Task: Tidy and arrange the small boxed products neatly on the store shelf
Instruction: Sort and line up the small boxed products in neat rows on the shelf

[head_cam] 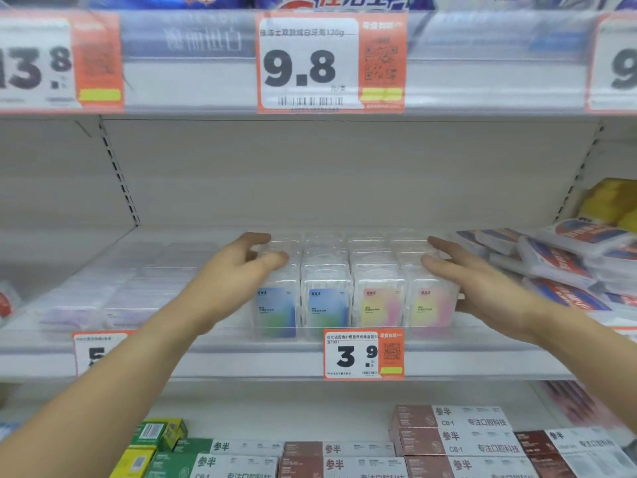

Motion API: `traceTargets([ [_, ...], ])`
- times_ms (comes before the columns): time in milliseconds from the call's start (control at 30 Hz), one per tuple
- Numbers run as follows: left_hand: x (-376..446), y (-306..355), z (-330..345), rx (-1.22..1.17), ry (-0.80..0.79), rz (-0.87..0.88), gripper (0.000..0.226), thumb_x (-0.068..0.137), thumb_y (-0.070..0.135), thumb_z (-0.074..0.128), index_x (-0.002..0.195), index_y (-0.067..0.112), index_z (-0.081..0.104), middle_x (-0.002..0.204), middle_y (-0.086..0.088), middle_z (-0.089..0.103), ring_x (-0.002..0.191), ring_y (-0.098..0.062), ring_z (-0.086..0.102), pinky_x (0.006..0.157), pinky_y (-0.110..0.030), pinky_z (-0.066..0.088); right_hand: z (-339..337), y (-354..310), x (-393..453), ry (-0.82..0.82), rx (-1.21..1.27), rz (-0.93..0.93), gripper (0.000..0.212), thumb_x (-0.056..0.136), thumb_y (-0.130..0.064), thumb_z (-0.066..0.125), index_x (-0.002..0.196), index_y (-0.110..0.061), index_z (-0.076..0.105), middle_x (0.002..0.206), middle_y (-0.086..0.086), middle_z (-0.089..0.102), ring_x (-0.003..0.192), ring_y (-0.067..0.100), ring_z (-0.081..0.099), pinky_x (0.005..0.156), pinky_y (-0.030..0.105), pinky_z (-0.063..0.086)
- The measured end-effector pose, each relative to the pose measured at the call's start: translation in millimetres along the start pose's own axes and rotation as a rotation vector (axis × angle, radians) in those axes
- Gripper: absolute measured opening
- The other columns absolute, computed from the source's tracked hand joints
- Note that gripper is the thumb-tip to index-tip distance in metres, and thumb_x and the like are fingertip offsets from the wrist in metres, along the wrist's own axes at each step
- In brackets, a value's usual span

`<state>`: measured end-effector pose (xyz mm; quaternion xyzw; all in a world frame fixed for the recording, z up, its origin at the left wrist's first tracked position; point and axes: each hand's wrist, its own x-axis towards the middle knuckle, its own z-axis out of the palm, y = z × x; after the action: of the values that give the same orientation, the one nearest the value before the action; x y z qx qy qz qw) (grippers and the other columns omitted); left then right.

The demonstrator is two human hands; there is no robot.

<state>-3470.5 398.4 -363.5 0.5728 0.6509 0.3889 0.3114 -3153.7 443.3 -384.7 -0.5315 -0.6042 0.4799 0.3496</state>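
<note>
Squaring step: left hand (pixel 241 267) and right hand (pixel 472 274), fingers loosely open, flanked the boxes (pixel 351 291); next likely a gentle inward squeeze.

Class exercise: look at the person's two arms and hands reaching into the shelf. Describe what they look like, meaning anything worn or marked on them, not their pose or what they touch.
Both arms are bare from the bottom of the picture up to the wrists; no sleeve shows. The left hand and the right hand wear no gloves. No ring, watch or bracelet is visible on the fingers or wrists, and no markings can be seen.
</note>
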Motion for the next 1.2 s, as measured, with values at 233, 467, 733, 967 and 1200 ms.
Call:
traceTargets([
  [233,-3,0,7,0.020,0.032,0.011,0.044,0.091,0.042,0.056,0.133,0.034,0.049,0.135,-0.003,0.050,0.114,-0.017,0.050,0.089,-0.028,0.034,10,-8,-6,0.040,0.003,0.017,0.062,0.094,-0.038,0.059,0.150,-0.036,0.032,0.141,-0.007,0.050,0.103,0.003,0.062,0.083,0.032,0.051],
  [467,-6,0,6,0.007,0.016,0.015,0.038,0.093,0.042,0.052,0.130,0.035,0.049,0.131,0.000,0.052,0.108,-0.019,0.049,0.088,-0.030,0.033,11,-12,-9,0.028,-0.014,0.040,0.066,0.093,-0.041,0.060,0.150,-0.038,0.029,0.145,-0.006,0.048,0.114,0.016,0.062,0.101,0.044,0.049],
  [733,-5,2,1,0.083,-0.022,0.003,0.049,0.094,0.046,0.051,0.140,0.031,0.042,0.141,-0.005,0.048,0.114,-0.022,0.050,0.094,-0.032,0.036,9,-10,-7,-0.010,0.006,0.059,0.071,0.093,-0.049,0.057,0.153,-0.039,0.021,0.154,-0.011,0.037,0.118,0.014,0.059,0.102,0.042,0.047],
  [967,-22,51,30,0.181,0.390,0.359,0.040,0.089,0.027,0.057,0.126,0.014,0.051,0.128,-0.008,0.053,0.114,-0.021,0.051,0.087,-0.025,0.033,-45,-21,-35,0.443,-0.230,-0.158,0.046,0.090,-0.034,0.066,0.132,-0.019,0.055,0.120,0.005,0.065,0.107,0.021,0.063,0.098,0.041,0.051],
  [1200,-60,134,185,0.135,0.025,0.814,0.007,0.084,0.021,0.058,0.091,0.019,0.059,0.091,0.006,0.060,0.085,-0.011,0.055,0.080,-0.027,0.045,-129,25,-83,1.001,-0.413,-0.165,0.013,0.082,-0.015,0.064,0.092,-0.014,0.073,0.094,0.000,0.064,0.098,0.022,0.062,0.089,0.035,0.048],
])
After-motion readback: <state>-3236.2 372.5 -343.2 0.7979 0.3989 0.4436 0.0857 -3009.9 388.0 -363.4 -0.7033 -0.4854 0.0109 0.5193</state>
